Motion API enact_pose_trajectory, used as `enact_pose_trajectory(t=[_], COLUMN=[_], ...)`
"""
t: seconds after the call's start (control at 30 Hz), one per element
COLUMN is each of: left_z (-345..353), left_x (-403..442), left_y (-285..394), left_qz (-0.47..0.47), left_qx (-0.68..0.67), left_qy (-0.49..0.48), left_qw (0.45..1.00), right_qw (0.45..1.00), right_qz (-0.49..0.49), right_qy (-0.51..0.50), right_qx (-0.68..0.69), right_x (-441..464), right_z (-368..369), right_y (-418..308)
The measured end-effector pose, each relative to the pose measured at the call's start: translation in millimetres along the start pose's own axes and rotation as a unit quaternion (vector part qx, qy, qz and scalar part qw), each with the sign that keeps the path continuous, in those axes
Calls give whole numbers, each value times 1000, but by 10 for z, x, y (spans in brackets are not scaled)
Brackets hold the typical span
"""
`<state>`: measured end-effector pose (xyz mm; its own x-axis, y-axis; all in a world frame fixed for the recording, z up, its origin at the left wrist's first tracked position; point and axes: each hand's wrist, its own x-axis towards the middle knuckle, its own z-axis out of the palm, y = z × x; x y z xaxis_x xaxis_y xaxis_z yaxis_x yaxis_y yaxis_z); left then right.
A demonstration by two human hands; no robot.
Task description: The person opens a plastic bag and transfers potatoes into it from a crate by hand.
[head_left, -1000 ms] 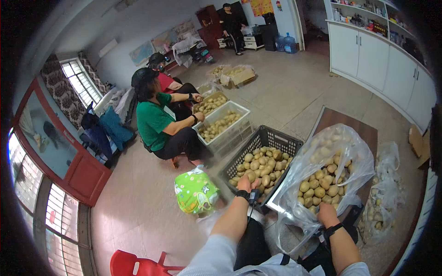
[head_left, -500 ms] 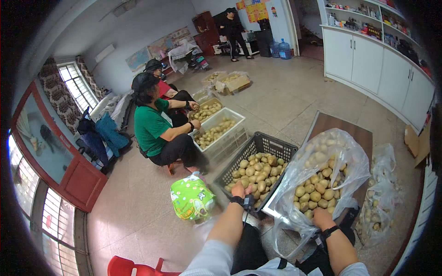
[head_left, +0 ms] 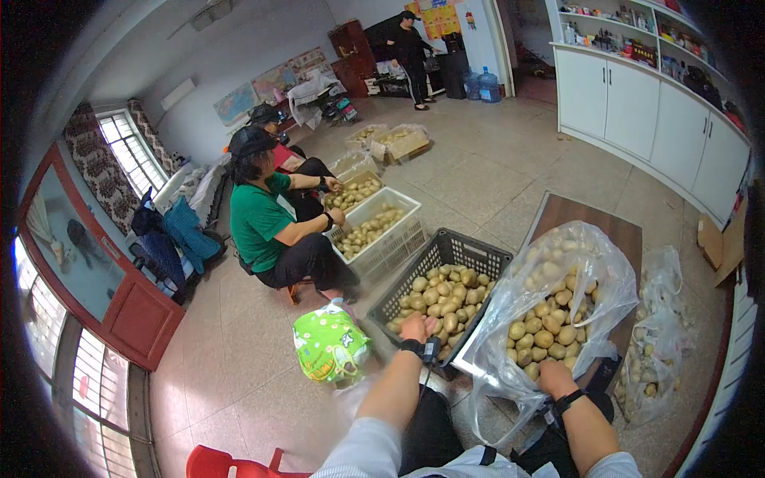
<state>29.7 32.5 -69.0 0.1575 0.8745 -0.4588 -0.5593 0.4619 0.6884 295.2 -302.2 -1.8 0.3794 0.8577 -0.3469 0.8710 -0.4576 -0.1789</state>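
Roundish produce (head_left: 441, 296) should be handled gently; left hand (head_left: 416, 327) and right hand (head_left: 556, 378) are half-curled, any hold cannot be told.

Black wristbands (head_left: 569, 401) just behind the left grip (head_left: 415, 327) and right grip (head_left: 555, 378); a small black box (head_left: 431, 350) and thin dark cable (head_left: 424, 382) behind the left; pale, finely striped sleeves (head_left: 362, 448) farther back.

The right hand (head_left: 556, 378) hides its fingertips, and the bottom edge cuts off the red chair (head_left: 209, 460).
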Motion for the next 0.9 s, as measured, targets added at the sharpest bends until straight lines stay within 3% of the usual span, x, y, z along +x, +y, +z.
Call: enact_pose_trajectory(t=[0.23, 0.3, 0.9], left_z=[343, 376, 509], left_x=[-361, -391, -554], left_y=[72, 82, 68], left_qz=[-13, -46, -39], left_qx=[47, 40, 79], left_qy=[-15, -21, -50], left_qw=[999, 998, 995], right_qw=[994, 986, 992], right_qz=[0, -46, 6], right_qy=[108, 137, 114], right_qx=[-16, -89, -57], right_x=[-6, -48, 150], right_z=[-47, -40, 162], right_y=[-194, -215, -183])
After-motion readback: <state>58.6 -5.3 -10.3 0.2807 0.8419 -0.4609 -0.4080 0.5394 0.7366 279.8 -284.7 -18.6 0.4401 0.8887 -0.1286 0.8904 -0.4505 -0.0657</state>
